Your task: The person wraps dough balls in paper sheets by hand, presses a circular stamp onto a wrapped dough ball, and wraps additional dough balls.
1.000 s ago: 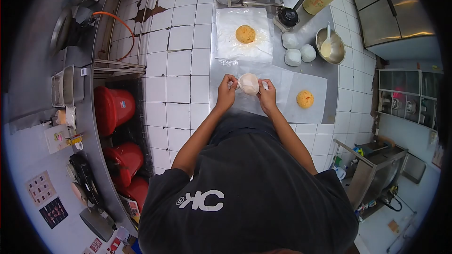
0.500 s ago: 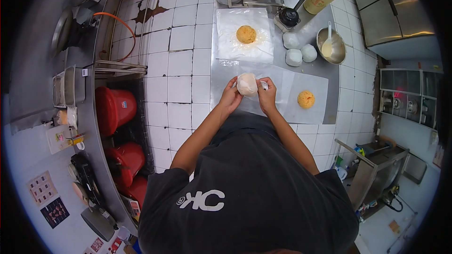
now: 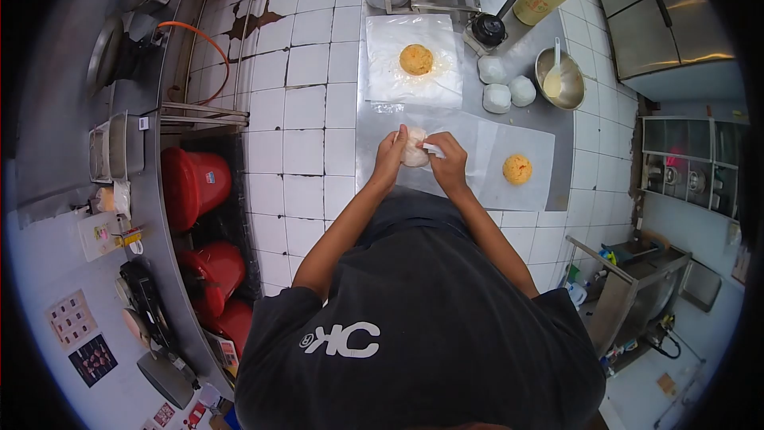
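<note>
Head view, near edge of the surface (image 3: 368, 136): the left hand (image 3: 387, 161) held a pale ball (image 3: 413, 158), its fingers curled around the left side, thumb toward the far side. The right hand (image 3: 450, 159) met the ball's right side, its fingers pinched together on a white strip (image 3: 432, 148); whether they also nipped the ball itself could not be told. The ball was above a translucent sheet (image 3: 461, 132), left of a near orange ball (image 3: 517, 169). A far orange ball (image 3: 416, 60) rested on white film (image 3: 385, 84), and to its right sat three white balls (image 3: 496, 98) beside a metal bowl (image 3: 574, 95) with a spoon (image 3: 556, 60).

The ball looked soft, so the left fingers probably did best as a loose cup, supporting without denting. For the right, small, light pinches with the tips seemed wise, turning the ball a little between them; a hard tug might have thinned or torn its outside. Keeping the strip clear of the pinch would likely have helped.
</note>
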